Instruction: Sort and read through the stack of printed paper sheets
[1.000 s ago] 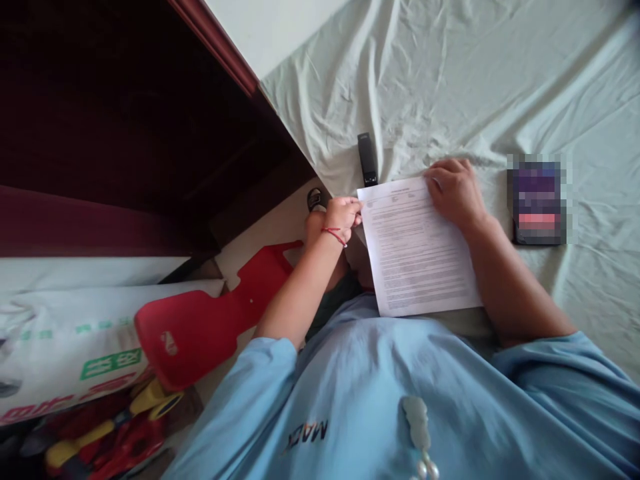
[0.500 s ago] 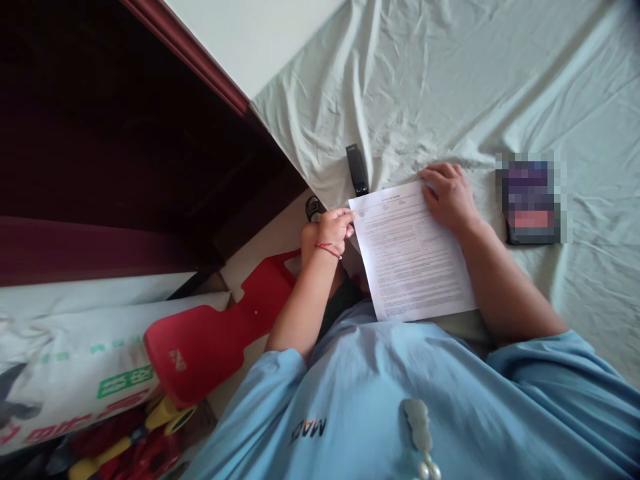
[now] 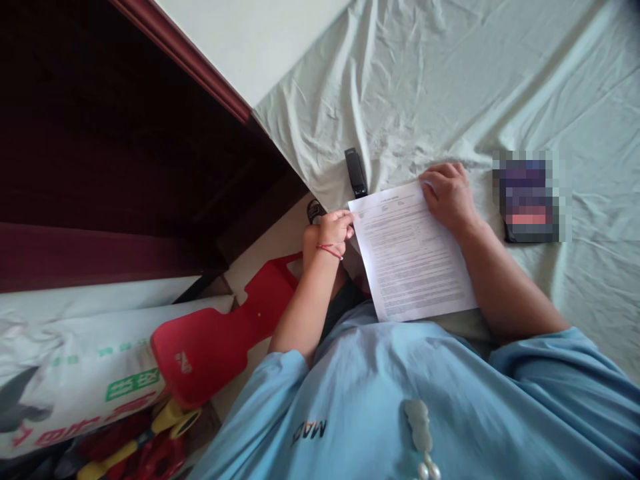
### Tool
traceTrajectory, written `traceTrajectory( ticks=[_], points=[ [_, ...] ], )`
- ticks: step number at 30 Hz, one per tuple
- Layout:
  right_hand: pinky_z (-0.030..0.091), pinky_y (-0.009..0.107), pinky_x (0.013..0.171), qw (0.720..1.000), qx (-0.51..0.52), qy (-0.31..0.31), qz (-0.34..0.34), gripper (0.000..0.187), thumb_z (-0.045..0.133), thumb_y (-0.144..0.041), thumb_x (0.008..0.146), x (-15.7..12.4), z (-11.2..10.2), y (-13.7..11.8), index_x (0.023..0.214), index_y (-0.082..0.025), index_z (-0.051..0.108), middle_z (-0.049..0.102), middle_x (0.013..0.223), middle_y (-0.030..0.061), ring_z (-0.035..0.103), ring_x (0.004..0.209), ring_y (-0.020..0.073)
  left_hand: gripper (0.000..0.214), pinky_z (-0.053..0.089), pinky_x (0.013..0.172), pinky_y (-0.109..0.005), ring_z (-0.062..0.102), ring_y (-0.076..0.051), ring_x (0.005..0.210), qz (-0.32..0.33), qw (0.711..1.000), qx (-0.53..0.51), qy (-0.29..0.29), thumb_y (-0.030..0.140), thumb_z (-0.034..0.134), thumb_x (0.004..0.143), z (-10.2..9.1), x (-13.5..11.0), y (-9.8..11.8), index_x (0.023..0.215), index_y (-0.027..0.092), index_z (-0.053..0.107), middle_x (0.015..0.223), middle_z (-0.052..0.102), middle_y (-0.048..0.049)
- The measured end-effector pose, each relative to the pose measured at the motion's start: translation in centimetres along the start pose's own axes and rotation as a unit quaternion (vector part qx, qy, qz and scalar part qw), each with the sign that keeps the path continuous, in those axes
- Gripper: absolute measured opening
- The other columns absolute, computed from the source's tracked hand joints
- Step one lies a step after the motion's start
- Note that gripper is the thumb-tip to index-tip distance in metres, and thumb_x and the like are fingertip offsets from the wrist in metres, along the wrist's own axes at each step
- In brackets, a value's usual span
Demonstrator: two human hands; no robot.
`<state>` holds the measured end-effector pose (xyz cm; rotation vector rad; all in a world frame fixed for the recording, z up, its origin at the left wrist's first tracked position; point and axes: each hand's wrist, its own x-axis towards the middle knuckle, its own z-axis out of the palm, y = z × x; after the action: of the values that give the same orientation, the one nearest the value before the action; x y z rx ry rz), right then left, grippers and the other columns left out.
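Observation:
A white printed sheet of paper lies tilted across my lap and the edge of the bed, its lower edge against my blue shirt. Thumb and fingers of my left hand pinch its left edge near the top corner. At the upper right corner, my right hand has its fingers curled at the edge and the thumb on the page. Just beyond the sheet's top left corner lies a black stapler, apart from both hands.
A wrinkled pale green sheet covers the bed. To the right rests a dark, pixelated rectangular object. Dark wooden furniture stands at left. Below it are a red plastic seat-like piece and a white printed sack.
The view has shifted very slightly. Both hands keep their places on the paper, and nothing else has visibly moved.

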<state>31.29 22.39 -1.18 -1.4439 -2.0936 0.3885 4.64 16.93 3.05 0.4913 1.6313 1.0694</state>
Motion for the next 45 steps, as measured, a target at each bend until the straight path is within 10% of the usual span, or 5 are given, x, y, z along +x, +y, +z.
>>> traceTrajectory(
  ticks=[45],
  points=[
    [0.051,0.062,0.115,0.999,0.003,-0.018,0.028,0.040,0.048,-0.033,0.103,0.11,-0.47,-0.51,0.128,-0.034,0.078,0.073,0.134,0.0098,0.061,0.129,0.0389,0.023,0.021,0.038,-0.017,0.036,-0.001,0.037,0.009,0.999,0.035,0.008,0.008,0.084,0.072,-0.35,0.61,-0.77,0.068,0.015,0.063,0.059,0.055,0.0053]
  ],
)
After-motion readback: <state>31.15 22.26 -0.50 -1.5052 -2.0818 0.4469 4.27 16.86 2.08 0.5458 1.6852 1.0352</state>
